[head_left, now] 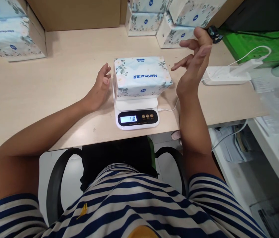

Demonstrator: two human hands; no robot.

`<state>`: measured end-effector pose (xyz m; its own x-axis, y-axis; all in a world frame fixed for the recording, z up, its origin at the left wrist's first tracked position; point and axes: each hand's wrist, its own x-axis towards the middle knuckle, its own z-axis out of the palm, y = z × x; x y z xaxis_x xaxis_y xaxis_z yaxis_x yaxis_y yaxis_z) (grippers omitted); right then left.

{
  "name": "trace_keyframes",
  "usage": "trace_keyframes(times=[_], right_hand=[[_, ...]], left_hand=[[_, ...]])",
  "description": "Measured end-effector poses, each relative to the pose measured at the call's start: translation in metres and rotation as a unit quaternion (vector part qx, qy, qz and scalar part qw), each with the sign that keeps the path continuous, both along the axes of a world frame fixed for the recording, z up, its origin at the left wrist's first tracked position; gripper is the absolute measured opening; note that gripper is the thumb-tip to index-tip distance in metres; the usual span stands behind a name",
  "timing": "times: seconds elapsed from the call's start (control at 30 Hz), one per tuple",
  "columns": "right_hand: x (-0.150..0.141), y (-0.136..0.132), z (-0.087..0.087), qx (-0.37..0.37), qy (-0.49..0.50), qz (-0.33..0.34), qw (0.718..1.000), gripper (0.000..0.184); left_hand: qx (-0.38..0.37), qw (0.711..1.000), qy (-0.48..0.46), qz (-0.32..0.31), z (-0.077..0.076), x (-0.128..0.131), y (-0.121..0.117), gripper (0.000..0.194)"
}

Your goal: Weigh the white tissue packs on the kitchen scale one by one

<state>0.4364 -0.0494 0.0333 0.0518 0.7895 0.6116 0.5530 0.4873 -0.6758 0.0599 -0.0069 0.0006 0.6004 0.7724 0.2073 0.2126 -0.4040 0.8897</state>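
A pack of tissues in pale floral wrapping rests on a white digital scale. The scale's lit display reads 0.0, with round buttons beside it. Just left of the pack is my left hand, fingers slightly bent and nothing in them. My right hand is raised to the right of the pack, its fingers spread and apart from it. A small shiny black object shows at the back of my right hand's fingers; I cannot tell whether it touches them.
Stacked tissue packs stand at the back left, and more packs at the back right. A white power strip with a plugged-in charger lies to the right. A cable runs from the scale. Chair armrests flank me below the table edge.
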Motion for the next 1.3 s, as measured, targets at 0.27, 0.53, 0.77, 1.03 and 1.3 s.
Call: trace_keyframes(times=[0.27, 0.53, 0.77, 1.03, 1.3], right_hand=[[-0.032, -0.026, 0.009, -0.107, -0.051, 0.067, 0.991, 0.126], [-0.041, -0.026, 0.008, -0.09, 0.006, 0.15, 0.985, 0.121], [-0.033, -0.003, -0.018, -0.015, 0.191, 0.073, 0.979, 0.101], [-0.024, 0.013, -0.043, -0.012, 0.129, 0.028, 0.991, 0.107], [-0.02, 0.026, -0.055, -0.046, 0.137, -0.036, 0.989, 0.099]], left_hand=[[0.035, 0.999, 0.02, -0.02, 0.019, 0.006, -0.019, 0.156], [0.087, 0.995, 0.001, 0.039, 0.035, -0.008, -0.024, 0.166], [0.105, 0.964, -0.084, 0.23, 0.031, -0.144, -0.015, 0.144], [0.056, 0.888, -0.178, 0.42, 0.088, -0.255, 0.011, 0.094], [0.078, 0.901, -0.087, 0.418, 0.114, -0.264, 0.097, 0.106]])
